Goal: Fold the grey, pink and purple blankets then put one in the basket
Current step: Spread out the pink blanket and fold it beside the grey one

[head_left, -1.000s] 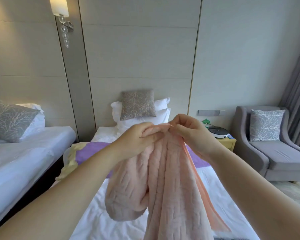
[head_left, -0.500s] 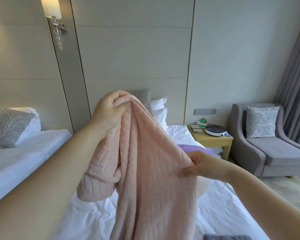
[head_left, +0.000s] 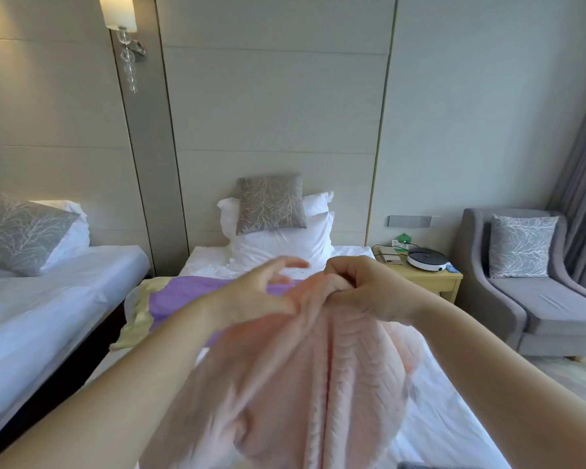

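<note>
The pink textured blanket [head_left: 318,384] hangs bunched in the air in front of me, over the white bed [head_left: 454,428]. My right hand [head_left: 362,289] grips its top edge in a fist. Just to the left of that edge is my left hand [head_left: 261,292], blurred, its fingers spread and straight, holding nothing. The purple blanket [head_left: 183,296] with a pale yellow border lies spread across the bed behind my hands. A sliver of the grey blanket [head_left: 416,465] shows at the bottom edge. No basket is in view.
White pillows and a grey cushion [head_left: 271,204] sit at the bed's head. A second bed [head_left: 48,299] lies to the left across a dark gap. To the right stand a yellow nightstand [head_left: 430,282] with a round device and a grey armchair [head_left: 538,299].
My left hand has dropped from its high grip on the blanket and opened. My right hand moved up from the blanket's lower edge and now holds the top.
</note>
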### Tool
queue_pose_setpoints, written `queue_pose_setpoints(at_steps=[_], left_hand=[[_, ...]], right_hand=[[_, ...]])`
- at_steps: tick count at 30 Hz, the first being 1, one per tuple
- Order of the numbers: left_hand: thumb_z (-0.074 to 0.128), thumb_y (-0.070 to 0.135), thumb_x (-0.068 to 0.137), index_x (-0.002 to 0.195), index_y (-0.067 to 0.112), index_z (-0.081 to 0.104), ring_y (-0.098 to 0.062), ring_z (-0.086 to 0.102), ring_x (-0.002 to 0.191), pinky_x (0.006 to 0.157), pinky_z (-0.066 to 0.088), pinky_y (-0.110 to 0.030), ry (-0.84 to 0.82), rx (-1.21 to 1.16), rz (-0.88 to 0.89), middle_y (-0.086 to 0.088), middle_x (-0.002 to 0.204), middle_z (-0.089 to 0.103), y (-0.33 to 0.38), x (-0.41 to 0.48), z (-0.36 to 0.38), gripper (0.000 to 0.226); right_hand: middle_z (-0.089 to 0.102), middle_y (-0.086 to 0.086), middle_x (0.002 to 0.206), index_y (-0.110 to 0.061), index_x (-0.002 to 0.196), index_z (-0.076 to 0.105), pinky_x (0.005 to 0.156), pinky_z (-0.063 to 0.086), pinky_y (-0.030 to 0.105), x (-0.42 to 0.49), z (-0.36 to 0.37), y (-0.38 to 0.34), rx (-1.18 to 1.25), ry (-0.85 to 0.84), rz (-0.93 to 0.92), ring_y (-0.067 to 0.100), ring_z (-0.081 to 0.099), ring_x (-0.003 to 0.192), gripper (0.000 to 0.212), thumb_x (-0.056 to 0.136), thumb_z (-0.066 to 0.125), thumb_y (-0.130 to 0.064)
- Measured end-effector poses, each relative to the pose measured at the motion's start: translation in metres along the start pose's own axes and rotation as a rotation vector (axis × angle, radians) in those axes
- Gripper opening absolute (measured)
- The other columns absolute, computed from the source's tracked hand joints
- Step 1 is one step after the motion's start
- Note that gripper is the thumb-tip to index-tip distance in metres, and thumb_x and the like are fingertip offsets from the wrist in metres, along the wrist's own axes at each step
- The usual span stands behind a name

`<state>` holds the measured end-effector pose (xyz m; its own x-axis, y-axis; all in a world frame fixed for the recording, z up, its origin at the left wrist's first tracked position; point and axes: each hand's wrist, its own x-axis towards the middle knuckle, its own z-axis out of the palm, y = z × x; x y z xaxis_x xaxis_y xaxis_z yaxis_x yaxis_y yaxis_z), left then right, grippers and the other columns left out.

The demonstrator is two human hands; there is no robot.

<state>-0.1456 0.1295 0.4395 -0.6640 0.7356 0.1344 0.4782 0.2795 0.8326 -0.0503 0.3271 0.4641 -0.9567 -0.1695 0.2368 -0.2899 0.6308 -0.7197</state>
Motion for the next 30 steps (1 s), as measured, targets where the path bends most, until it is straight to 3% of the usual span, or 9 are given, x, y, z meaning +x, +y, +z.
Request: queue_pose_setpoints(at_steps=[2,4,9,13,16,19,23,27,30], left_hand=[[0.072,0.011,0.077,0.115,0.031,0.059,-0.002,0.059,0.106,0.085,0.047,-0.016,-0.179,-0.137,0.004,0.014,0.117,0.062,-0.004,0.0,0.016,0.044],[0.063,0.012,0.08,0.094,0.025,0.066,-0.001,0.056,0.083,0.077,0.043,-0.015,-0.191,-0.03,0.019,0.013,0.089,0.063,-0.007,0.001,0.024,0.019],[0.051,0.007,0.092,0.082,0.007,0.061,0.002,0.045,0.063,0.061,0.036,-0.015,0.113,0.09,0.166,0.013,0.068,0.053,-0.003,0.01,0.024,0.014],[0.047,-0.001,0.091,0.082,0.017,0.06,0.007,0.05,0.069,0.068,0.039,-0.01,0.296,0.088,0.218,0.012,0.077,0.058,0.006,0.015,0.012,0.024],[0.044,-0.004,0.089,0.084,0.014,0.06,0.005,0.051,0.075,0.072,0.039,-0.008,0.353,0.074,0.204,0.009,0.08,0.06,0.005,0.014,0.004,0.024],[0.04,-0.003,0.09,0.089,0.007,0.063,-0.003,0.054,0.082,0.079,0.042,-0.018,0.383,-0.073,0.12,0.001,0.086,0.063,0.003,0.01,-0.003,0.025],[0.046,0.003,0.09,0.114,0.02,0.061,-0.012,0.058,0.094,0.083,0.044,-0.025,0.226,-0.21,-0.01,-0.005,0.105,0.065,0.005,0.003,-0.003,0.033],[0.066,0.018,0.088,0.134,0.033,0.042,-0.012,0.063,0.107,0.09,0.049,-0.022,-0.047,-0.283,0.11,-0.004,0.121,0.061,0.017,0.0,0.015,0.054],[0.071,0.011,0.083,0.125,0.034,0.045,-0.021,0.064,0.09,0.084,0.051,-0.032,0.034,-0.148,0.147,-0.01,0.106,0.065,0.018,0.003,0.024,0.054]], right_hand=[[0.042,-0.005,0.063,-0.018,0.063,0.047,0.05,0.03,0.018,0.001,0.001,0.003,-0.03,-0.022,0.02,0.008,0.036,0.056,0.026,0.075,0.063,-0.001],[0.042,-0.006,0.061,-0.016,0.065,0.048,0.05,0.03,0.018,-0.001,0.0,0.007,-0.056,-0.014,0.04,0.007,0.035,0.056,0.023,0.075,0.065,-0.006],[0.044,-0.009,0.064,-0.02,0.07,0.056,0.052,0.031,0.017,-0.006,-0.009,0.008,-0.058,-0.149,0.106,0.008,0.039,0.059,0.025,0.066,0.079,-0.032],[0.064,0.008,0.086,-0.021,0.092,0.066,0.082,0.049,0.034,-0.015,-0.017,0.016,-0.112,-0.365,0.194,0.011,0.058,0.082,0.031,0.068,0.082,-0.031],[0.066,-0.008,0.085,-0.023,0.09,0.069,0.083,0.048,0.024,-0.022,-0.026,0.017,-0.128,-0.449,0.215,0.005,0.061,0.081,0.023,0.073,0.081,-0.034],[0.041,-0.014,0.062,-0.025,0.064,0.055,0.059,0.03,0.019,-0.022,-0.031,0.015,-0.261,-0.266,0.196,0.004,0.039,0.06,0.031,0.073,0.074,-0.048],[0.038,-0.003,0.064,-0.019,0.062,0.049,0.059,0.029,0.029,-0.013,-0.031,0.008,0.011,0.109,0.138,0.012,0.036,0.062,0.025,0.076,0.063,-0.034],[0.046,-0.001,0.067,-0.012,0.074,0.059,0.057,0.035,0.023,0.001,-0.012,-0.008,-0.021,0.088,0.034,0.009,0.041,0.062,0.013,0.084,0.067,-0.016],[0.044,0.0,0.067,-0.006,0.077,0.058,0.055,0.032,0.022,0.007,-0.001,-0.011,-0.002,0.095,0.022,0.01,0.039,0.061,0.019,0.081,0.071,-0.019]])
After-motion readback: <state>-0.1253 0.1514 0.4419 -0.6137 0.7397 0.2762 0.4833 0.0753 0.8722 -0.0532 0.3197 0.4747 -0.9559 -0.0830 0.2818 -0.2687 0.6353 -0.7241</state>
